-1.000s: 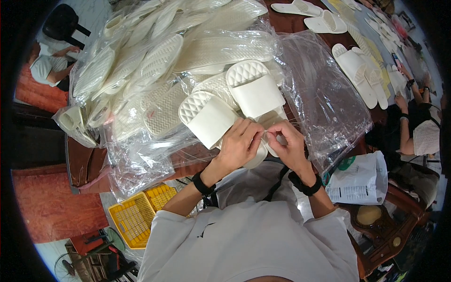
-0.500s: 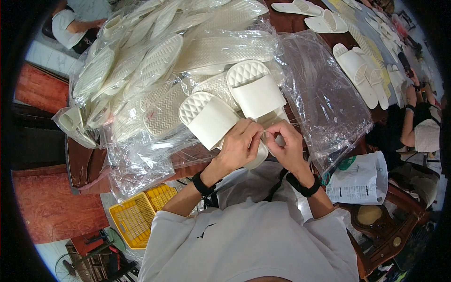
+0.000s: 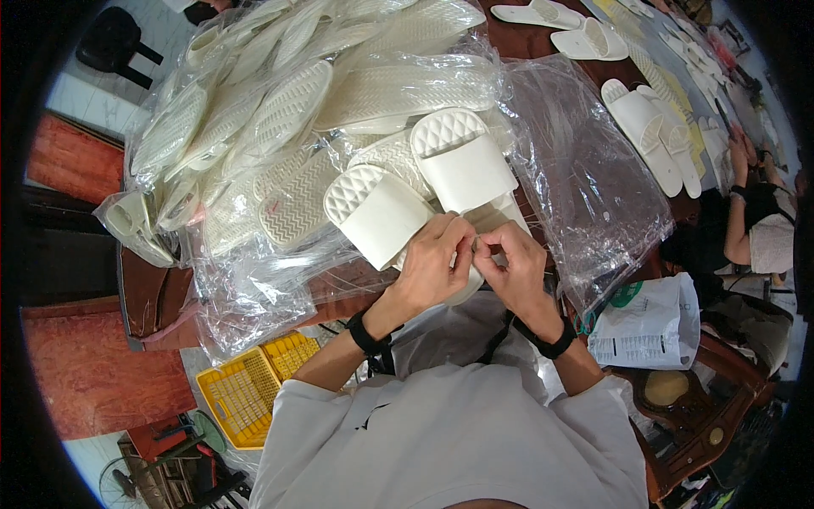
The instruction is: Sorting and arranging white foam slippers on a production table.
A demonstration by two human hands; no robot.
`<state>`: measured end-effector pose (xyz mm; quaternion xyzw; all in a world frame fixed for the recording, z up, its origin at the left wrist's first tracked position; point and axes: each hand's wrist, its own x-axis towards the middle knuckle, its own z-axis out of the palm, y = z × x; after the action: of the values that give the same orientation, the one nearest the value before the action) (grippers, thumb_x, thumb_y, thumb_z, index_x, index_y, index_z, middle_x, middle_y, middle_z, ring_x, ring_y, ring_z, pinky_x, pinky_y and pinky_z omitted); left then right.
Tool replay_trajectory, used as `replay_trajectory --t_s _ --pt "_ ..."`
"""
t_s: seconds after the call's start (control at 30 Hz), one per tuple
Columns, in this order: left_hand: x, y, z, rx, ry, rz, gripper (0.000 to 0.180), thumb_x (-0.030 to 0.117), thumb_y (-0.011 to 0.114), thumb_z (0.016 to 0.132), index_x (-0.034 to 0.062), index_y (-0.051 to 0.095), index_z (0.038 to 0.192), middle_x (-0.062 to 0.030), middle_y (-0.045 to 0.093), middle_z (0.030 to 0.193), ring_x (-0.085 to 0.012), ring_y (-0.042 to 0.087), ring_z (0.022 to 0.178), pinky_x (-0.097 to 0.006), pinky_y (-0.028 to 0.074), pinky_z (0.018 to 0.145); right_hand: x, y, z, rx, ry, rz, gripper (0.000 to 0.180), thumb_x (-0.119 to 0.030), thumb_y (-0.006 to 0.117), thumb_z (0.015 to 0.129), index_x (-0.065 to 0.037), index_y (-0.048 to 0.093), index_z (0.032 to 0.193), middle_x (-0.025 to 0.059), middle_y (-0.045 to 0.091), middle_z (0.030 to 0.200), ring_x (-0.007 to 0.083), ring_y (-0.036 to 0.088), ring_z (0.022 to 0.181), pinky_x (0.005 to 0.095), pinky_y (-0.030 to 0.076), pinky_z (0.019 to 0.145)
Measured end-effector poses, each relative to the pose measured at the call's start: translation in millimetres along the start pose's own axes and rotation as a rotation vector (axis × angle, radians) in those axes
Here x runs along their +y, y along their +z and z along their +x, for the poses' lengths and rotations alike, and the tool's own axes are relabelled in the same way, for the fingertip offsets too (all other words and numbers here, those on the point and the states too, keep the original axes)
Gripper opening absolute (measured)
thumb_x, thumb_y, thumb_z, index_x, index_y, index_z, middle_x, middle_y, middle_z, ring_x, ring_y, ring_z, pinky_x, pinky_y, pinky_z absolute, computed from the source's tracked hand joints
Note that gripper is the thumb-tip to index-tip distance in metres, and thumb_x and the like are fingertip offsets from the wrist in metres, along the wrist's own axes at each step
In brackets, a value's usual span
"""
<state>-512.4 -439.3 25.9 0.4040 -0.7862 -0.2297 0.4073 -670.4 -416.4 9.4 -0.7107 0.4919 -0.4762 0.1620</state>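
Two white slide sandals lie side by side at the table's near edge, the left slipper (image 3: 381,220) tilted and the right slipper (image 3: 466,174) a little farther off. Both have quilted footbeds and broad plain straps. My left hand (image 3: 431,259) is closed in a pinch over the heel ends of the pair. Close against it, my right hand (image 3: 515,265) pinches too, thumb and index finger together. Whatever sits between the fingertips is too small to make out. Below my hands, part of a pale heel shows.
Many white slippers in see-through plastic bags (image 3: 288,110) cover the table's left and far side. An opened plastic bag (image 3: 585,178) lies to the right, beside loose slippers (image 3: 649,136). A yellow crate (image 3: 242,394) stands lower left. Another person's arm (image 3: 739,212) reaches in at far right.
My right hand has shifted slightly, its fingers curled closer to the left fingertips. The person at the upper left has moved off, leaving a black stool in view.
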Motion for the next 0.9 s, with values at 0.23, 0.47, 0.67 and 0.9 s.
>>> replay_trajectory --t_s 0.23,0.47,0.67,0.9 --pt "1 0 0 -0.001 -0.049 -0.039 0.013 -0.006 0.063 0.079 0.002 0.057 0.087 -0.0107 0.056 0.075 -0.0234 0.056 0.06 -0.032 0.046 0.055 3 4 1 0.051 -0.053 -0.036 0.021 0.0 0.072 0.073 -0.006 0.055 0.083 0.0087 0.054 0.072 0.0268 0.055 0.061 0.0363 0.044 0.054" --pt "2 0 -1 0.008 -0.085 -0.059 0.013 -0.006 0.062 0.08 0.0014 0.057 0.09 -0.0105 0.056 0.074 -0.0203 0.055 0.06 -0.03 0.045 0.055 7 4 4 0.055 -0.12 -0.04 0.021 0.0 0.073 0.073 -0.006 0.055 0.082 0.0085 0.054 0.071 0.0263 0.056 0.061 0.0355 0.044 0.054" --pt "-2 2 -4 0.05 -0.077 -0.119 0.015 -0.007 0.061 0.08 0.0017 0.059 0.093 -0.01 0.057 0.076 -0.019 0.055 0.06 -0.029 0.045 0.055 4 -1 6 -0.077 0.185 0.28 0.014 0.0 0.07 0.079 -0.002 0.059 0.087 0.0062 0.061 0.077 0.0132 0.06 0.064 0.0254 0.047 0.053" --pt "-8 -2 -3 0.02 -0.037 -0.162 0.019 -0.008 0.061 0.079 0.0019 0.06 0.094 -0.0091 0.056 0.077 -0.0173 0.053 0.06 -0.027 0.043 0.054 10 -13 11 -0.331 0.559 0.652 0.005 -0.004 0.063 0.09 -0.001 0.061 0.093 -0.0023 0.061 0.081 0.0024 0.056 0.068 0.0193 0.045 0.054"
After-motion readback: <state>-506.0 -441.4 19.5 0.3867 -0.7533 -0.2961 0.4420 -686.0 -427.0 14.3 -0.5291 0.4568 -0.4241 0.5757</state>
